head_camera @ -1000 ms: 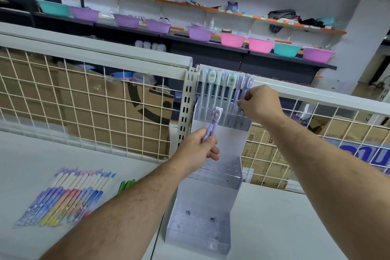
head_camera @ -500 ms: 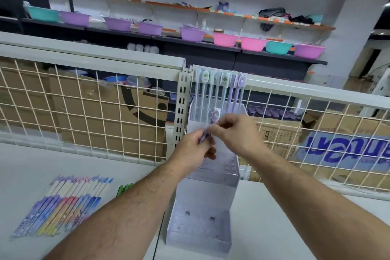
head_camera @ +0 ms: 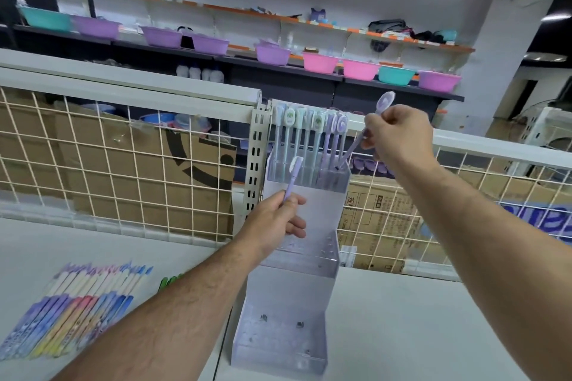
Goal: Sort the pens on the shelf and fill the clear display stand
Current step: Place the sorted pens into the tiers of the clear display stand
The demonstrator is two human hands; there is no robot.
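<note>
Right of centre, the right hand (head_camera: pixel 399 139) pinches a tilted purple pen (head_camera: pixel 351 150), its tip seemingly inside the top row of the clear stand (head_camera: pixel 288 294). In the middle, the left hand (head_camera: pixel 272 221) grips a second pen (head_camera: pixel 293 176).

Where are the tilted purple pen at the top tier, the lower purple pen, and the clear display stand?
tilted purple pen (head_camera: pixel 348 155): head view, barrel just above its tip.
lower purple pen (head_camera: pixel 292 179): head view, barrel under the cap.
clear display stand (head_camera: pixel 315 210): head view, bare middle back panel.

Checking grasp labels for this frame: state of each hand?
Left hand: grips an upright purple pen.
Right hand: pinches a tilted purple pen, tip at the display stand.
</note>
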